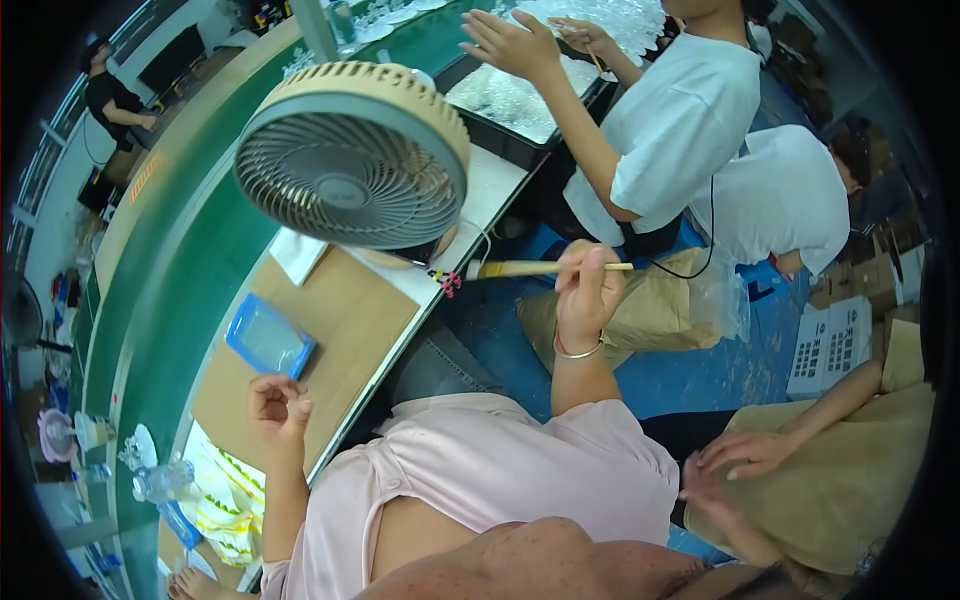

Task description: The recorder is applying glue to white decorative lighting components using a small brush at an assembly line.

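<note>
My right hand (588,290) is closed around the pale handle of a flat brush (525,268), held off the table's edge. The brush lies nearly level, its bristle end pointing left toward a small cluster of pink and dark bits (447,283) at the table edge. Over the brown board (350,310), my left hand (279,408) is closed with the fingers curled toward the thumb; anything between them is too small to make out. Just beyond it sits a blue-rimmed translucent plastic box (268,338).
A round desk fan (352,155) stands at the board's far end. Left are a clear bottle (163,481), a yellow-white cloth (228,500) and a green conveyor belt (190,270). A white-shirted co-worker (680,110) sits ahead; another person's hands (745,455) are at right. A brown sack (650,310) lies on the floor.
</note>
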### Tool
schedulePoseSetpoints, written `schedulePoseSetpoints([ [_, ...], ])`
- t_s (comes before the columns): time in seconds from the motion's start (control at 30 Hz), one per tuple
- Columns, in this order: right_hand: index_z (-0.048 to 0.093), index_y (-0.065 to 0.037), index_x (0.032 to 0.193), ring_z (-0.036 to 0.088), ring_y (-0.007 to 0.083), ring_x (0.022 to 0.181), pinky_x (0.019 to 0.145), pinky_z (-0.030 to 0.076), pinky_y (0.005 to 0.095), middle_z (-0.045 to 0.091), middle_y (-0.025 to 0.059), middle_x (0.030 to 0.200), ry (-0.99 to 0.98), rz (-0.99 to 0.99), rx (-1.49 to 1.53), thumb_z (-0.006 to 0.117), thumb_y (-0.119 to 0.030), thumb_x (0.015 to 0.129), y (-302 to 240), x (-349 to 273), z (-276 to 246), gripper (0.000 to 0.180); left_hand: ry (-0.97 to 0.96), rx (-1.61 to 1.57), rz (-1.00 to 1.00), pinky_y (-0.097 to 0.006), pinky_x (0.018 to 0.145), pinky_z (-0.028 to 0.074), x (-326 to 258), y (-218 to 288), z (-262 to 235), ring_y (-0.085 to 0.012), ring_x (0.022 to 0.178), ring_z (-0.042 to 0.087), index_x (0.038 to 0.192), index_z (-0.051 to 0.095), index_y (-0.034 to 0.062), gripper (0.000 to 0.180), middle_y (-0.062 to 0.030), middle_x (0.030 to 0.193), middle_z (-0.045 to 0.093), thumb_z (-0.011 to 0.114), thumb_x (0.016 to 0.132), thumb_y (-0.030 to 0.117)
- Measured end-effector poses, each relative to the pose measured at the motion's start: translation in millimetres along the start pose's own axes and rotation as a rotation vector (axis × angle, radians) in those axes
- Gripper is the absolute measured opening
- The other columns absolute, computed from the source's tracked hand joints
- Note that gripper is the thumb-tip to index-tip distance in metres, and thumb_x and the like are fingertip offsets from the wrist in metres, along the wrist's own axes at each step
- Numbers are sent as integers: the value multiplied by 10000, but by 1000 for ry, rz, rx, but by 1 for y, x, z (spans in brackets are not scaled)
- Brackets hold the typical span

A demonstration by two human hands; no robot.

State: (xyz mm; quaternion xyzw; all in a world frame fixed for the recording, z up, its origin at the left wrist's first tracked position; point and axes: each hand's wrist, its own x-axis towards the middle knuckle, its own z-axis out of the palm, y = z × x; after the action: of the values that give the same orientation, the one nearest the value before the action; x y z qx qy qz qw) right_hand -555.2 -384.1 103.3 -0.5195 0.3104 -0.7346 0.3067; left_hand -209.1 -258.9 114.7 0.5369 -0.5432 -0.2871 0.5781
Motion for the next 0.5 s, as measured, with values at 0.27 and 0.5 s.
schedulePoseSetpoints([
  [0.27,540,10,938,554,143,686,677,447,266,606,102,765,206,-209,-293,414,-252,960,18,55,-9,293,-105,-56,-306,-242,782,455,1,8,20,-141,811,594,1091,511,25,343,-44,838,607,585,772,-80],
  [0.5,514,8,964,581,181,805,758,455,279,613,122,804,340,-355,11,419,-228,959,41,102,6,254,-192,16,-156,-326,1000,381,5,0,24,-264,1256,401,1118,527,53,445,-158,1381,347,428,754,-183],
])
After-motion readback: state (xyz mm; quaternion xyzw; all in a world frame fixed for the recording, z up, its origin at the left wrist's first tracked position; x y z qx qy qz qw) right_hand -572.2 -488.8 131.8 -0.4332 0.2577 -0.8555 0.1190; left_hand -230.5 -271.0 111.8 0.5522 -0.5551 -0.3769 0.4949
